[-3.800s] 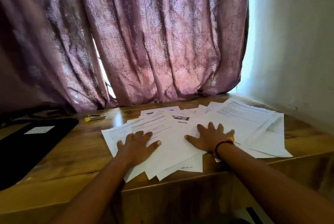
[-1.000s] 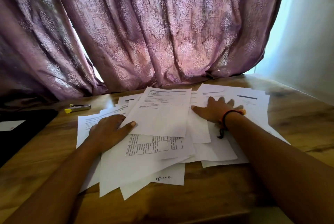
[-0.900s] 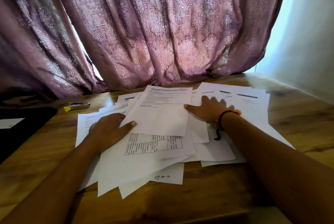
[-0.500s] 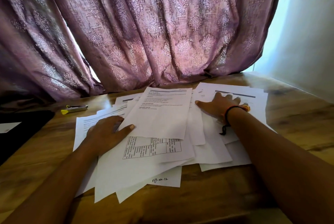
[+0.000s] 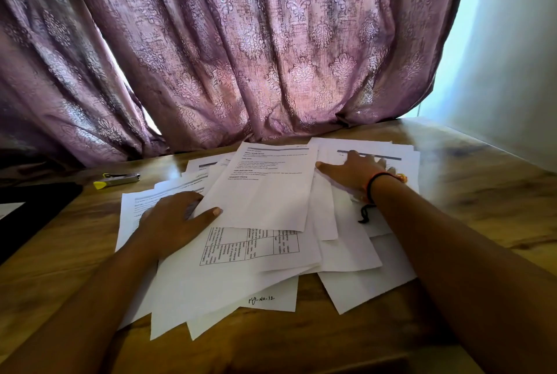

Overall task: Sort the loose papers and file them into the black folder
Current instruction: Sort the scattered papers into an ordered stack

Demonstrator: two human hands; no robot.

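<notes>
Several loose white printed papers [image 5: 271,192] lie fanned and overlapping in the middle of the wooden table [image 5: 482,208]. My left hand [image 5: 174,220] rests flat on the left sheets, its thumb on the corner of the top page. My right hand [image 5: 352,171], with a cord bracelet at the wrist, lies flat with spread fingers on the sheets at the back right. The black folder [image 5: 27,217] lies at the table's left edge, partly out of frame, with a white label on it.
A small stapler with a yellow end [image 5: 116,179] lies on the table behind the papers to the left. A purple patterned curtain [image 5: 241,57] hangs along the table's far side. A pale wall [image 5: 512,57] stands to the right.
My right hand has slid right and back across the right-hand sheets, shifting them a little. My left hand has stayed in place on the left sheets.
</notes>
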